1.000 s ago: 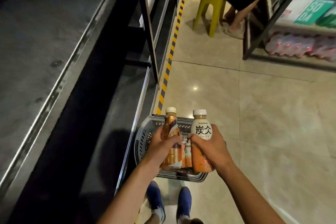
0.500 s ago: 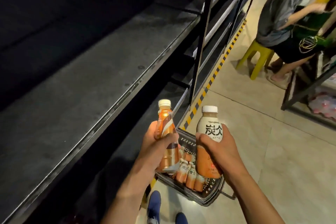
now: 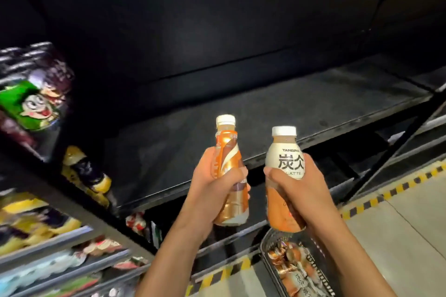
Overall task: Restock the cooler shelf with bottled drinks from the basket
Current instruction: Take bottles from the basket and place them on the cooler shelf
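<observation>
You've been raising both bottles toward the dark shelf (image 3: 241, 113); your right hand (image 3: 296, 190) is gripping the upright "TANBING LATTE" bottle (image 3: 287, 176), your left hand (image 3: 212, 190) is wrapping the orange bottle (image 3: 229, 169), caps toward twelve o'clock, basket (image 3: 321, 270) at five.

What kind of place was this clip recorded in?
Most likely a small shop or convenience store. Dark metal shelves stand bare ahead, packaged snacks fill racks on the left, a basket of bottled drinks sits on the tiled floor, and yellow-black hazard tape edges the shelving.

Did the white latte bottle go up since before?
Yes. The latte bottle in the right hand rose from the basket to the dark shelf.
</observation>
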`<state>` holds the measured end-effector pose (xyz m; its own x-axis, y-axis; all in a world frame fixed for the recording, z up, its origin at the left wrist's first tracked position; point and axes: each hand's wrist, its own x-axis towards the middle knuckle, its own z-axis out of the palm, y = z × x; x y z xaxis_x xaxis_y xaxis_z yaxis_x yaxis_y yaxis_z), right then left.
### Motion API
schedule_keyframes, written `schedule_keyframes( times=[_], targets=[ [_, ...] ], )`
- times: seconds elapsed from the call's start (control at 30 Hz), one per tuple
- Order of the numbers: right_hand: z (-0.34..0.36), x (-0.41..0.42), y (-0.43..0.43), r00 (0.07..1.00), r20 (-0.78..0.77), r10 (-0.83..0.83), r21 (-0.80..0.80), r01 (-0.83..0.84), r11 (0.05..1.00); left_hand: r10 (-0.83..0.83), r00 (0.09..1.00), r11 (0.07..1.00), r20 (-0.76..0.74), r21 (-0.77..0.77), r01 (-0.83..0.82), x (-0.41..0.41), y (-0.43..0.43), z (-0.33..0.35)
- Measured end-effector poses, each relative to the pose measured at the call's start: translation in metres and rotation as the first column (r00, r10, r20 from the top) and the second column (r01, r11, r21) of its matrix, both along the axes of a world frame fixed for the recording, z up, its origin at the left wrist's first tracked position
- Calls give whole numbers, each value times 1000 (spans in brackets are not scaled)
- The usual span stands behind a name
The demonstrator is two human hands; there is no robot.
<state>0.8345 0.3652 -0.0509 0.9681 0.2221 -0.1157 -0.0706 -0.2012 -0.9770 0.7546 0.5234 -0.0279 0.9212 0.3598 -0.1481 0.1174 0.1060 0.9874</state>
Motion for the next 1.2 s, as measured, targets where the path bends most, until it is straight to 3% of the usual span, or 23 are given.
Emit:
schedule_keyframes(
  times=[0.17, 0.33, 0.57, 0.87, 1.2],
  targets=[
    [43, -42, 83, 975, 41, 220, 70, -222, 972, 232, 966, 971, 112, 28, -236, -72, 66, 31],
    [69, -122, 163, 895, 94, 436, 133, -446, 885, 380, 898, 916, 222, 46, -399, -174, 123, 55],
    [103, -251, 270, 793, 208, 573, 171, -606, 777, 533, 785, 822, 317, 26, -568, -302, 211, 80],
    [116, -344, 356, 751, 286, 595, 158, -650, 743, 541, 754, 777, 373, 122, -618, -405, 311, 96],
    [132, -334, 453, 800, 255, 544, 124, -585, 802, 498, 809, 831, 312, 95, -548, -398, 425, 100]
  ],
)
